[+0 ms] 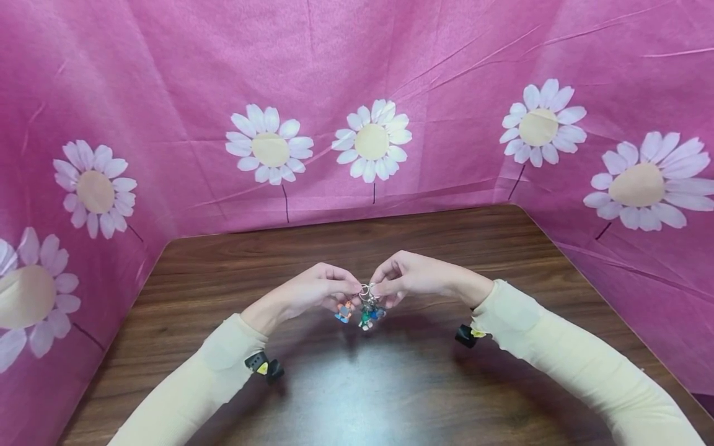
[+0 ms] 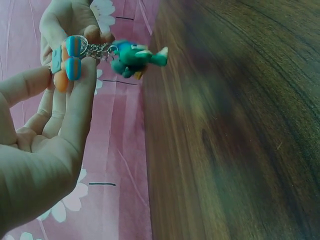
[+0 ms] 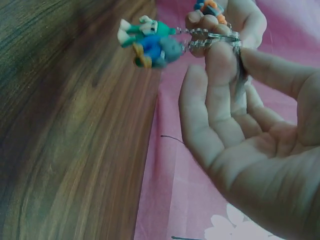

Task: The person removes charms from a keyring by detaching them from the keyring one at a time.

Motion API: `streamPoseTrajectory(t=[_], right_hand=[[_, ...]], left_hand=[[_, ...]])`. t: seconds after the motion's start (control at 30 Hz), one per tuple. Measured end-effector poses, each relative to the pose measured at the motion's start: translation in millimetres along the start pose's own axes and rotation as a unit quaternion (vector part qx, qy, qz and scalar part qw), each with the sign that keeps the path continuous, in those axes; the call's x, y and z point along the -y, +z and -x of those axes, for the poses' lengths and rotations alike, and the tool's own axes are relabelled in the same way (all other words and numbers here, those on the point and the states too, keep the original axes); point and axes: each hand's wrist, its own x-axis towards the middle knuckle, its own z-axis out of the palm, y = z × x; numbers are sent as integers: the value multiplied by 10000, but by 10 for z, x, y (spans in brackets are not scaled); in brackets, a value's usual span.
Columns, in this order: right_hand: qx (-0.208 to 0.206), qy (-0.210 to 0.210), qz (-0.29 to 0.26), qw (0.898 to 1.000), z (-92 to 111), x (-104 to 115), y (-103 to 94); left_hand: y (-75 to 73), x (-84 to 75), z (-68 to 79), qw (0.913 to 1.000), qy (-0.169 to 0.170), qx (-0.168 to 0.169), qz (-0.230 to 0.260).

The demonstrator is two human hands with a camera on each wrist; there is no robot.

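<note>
Above the table, both hands meet at a cluster of metal key rings (image 1: 365, 290). My left hand (image 1: 320, 287) pinches a keychain with an orange and blue figure (image 1: 344, 311) at its ring, between thumb and forefinger. From the right, my right hand (image 1: 409, 279) grips a key ring (image 3: 227, 37) with thumb and fingers. A flat metal piece (image 3: 241, 72) shows between those fingers in the right wrist view. On short chains hang a green figure (image 3: 148, 31) and a blue figure (image 3: 156, 50). Fingers partly hide where the rings meet.
A brown wood-grain table (image 1: 357, 384) lies under the hands. Pink cloth (image 1: 446, 49) with white daisies stands around its back and sides. Black wrist devices (image 1: 465, 336) are strapped below both sleeves (image 1: 563, 347).
</note>
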Motion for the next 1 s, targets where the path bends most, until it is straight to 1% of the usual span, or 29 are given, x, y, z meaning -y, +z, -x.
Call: streamPoseTrajectory(t=[0.23, 0.43, 0.63, 0.77, 0.87, 1.0], right_hand=[[264, 0, 0, 9997, 20, 33, 1], [334, 137, -197, 9992, 37, 13, 0], [389, 178, -188, 9989, 72, 2, -5], [313, 226, -238, 9990, 88, -17, -7], [210, 269, -401, 9986, 91, -34, 4], [15, 259, -681, 9973, 82, -35, 44]], left_hand=[[17, 8, -19, 9991, 28, 1, -432], [38, 23, -17, 9992, 31, 73, -387], [56, 15, 11, 9989, 48, 78, -458], [45, 25, 26, 9991, 14, -29, -416], [43, 25, 28, 9993, -50, -74, -361], [48, 6, 26, 9995, -80, 26, -320]])
